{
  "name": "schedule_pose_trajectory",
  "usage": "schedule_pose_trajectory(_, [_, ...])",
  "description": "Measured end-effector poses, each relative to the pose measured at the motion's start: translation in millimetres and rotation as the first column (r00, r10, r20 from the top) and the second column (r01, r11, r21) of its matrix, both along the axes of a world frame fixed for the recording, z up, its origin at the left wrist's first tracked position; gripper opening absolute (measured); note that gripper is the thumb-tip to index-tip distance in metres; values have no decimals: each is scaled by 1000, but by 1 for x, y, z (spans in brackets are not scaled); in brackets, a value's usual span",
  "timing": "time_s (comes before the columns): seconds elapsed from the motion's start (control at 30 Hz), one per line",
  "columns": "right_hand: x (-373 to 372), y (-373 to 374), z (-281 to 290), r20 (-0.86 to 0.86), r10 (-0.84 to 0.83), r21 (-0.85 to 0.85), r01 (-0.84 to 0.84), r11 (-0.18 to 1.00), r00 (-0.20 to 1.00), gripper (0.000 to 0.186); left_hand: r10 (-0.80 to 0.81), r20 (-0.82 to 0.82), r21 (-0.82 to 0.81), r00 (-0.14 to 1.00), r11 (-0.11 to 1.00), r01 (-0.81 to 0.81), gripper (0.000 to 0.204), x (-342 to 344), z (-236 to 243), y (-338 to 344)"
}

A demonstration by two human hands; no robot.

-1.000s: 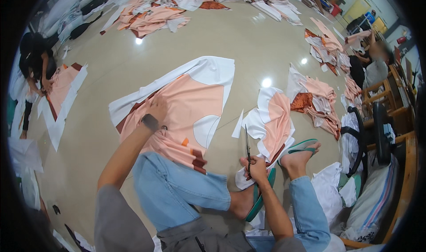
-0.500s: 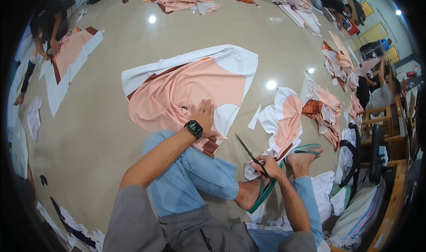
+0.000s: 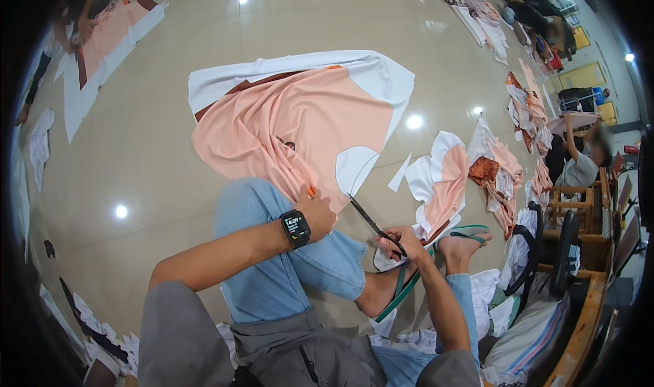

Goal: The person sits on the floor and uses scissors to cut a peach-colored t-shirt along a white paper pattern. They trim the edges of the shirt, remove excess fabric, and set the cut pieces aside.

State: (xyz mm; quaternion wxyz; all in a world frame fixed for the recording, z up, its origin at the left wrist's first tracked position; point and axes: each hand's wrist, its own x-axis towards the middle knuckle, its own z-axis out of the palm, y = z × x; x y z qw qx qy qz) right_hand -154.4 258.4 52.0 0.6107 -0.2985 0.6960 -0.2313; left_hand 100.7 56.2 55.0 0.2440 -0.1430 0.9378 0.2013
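Note:
A peach fabric piece with white borders and a dark red strip (image 3: 334, 111) lies spread on the floor in front of me, bunched into folds on its left. My left hand (image 3: 317, 211), with a watch on its wrist, has its fingers curled on the near edge of this cloth, beside my raised knee. In my right hand (image 3: 403, 243) are long black scissors (image 3: 366, 215), held by the handles. Their tip points up and left, close to the cloth's near right edge by the white curved patch (image 3: 355, 168). Whether it touches the cloth I cannot tell.
Right of the cloth lie a thin white scrap (image 3: 400, 172) and another peach-and-white piece (image 3: 443, 183). A further crumpled pile (image 3: 494, 183) is beyond it. A black chair (image 3: 562, 254) stands at right. A person works on cloth (image 3: 112, 40) at far left; others sit at right.
My left hand has gone from lying flat on the cloth to gripping its near edge. The scissors have shifted left, their tip nearer the cloth. The head view has shifted slightly.

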Motion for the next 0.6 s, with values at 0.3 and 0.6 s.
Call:
schedule_pose_trajectory(0.3, [-10,-12,3,27,79,25,-80,996,996,47,-14,-39,33,999,999,15,41,6,0,9])
schedule_pose_trajectory(0.6, [-3,-7,-4,-3,52,6,-52,999,999,49,-14,-59,21,998,1000,15,39,5,-3,8])
